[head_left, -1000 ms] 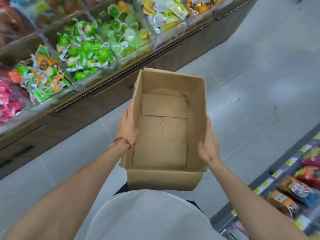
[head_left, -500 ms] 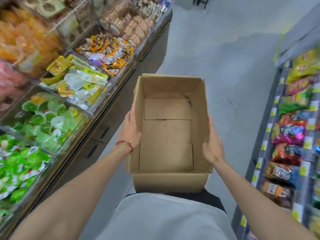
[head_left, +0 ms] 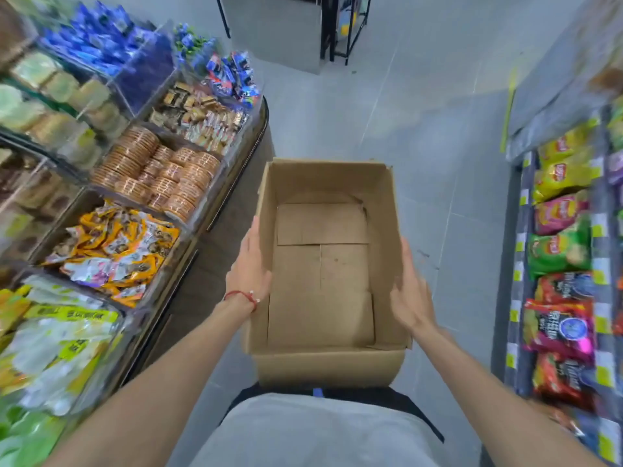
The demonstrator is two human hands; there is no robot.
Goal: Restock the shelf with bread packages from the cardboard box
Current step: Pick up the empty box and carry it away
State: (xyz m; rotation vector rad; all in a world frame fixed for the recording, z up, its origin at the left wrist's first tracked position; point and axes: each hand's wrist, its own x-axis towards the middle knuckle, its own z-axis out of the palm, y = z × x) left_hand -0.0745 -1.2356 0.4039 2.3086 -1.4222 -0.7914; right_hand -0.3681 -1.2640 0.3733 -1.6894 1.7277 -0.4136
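Note:
An open cardboard box [head_left: 323,274] is held in front of my body at waist height. Its inside is bare, showing only the folded bottom flaps. My left hand [head_left: 249,267] presses flat against the box's left wall, a red string bracelet on the wrist. My right hand [head_left: 409,291] presses against the right wall, fingers spread along it. No bread packages show in the box or in either hand.
On the left stands a low counter [head_left: 232,183] of clear bins with biscuits [head_left: 158,173], wrapped snacks and sweets. On the right a shelf [head_left: 519,264] holds crisp bags [head_left: 559,251]. Grey tiled floor [head_left: 421,129] runs ahead between them to a black metal stand [head_left: 340,32].
The view has swung from facing the left counter to looking down the aisle. The box stays between both hands. The bins along the counter slide past towards me.

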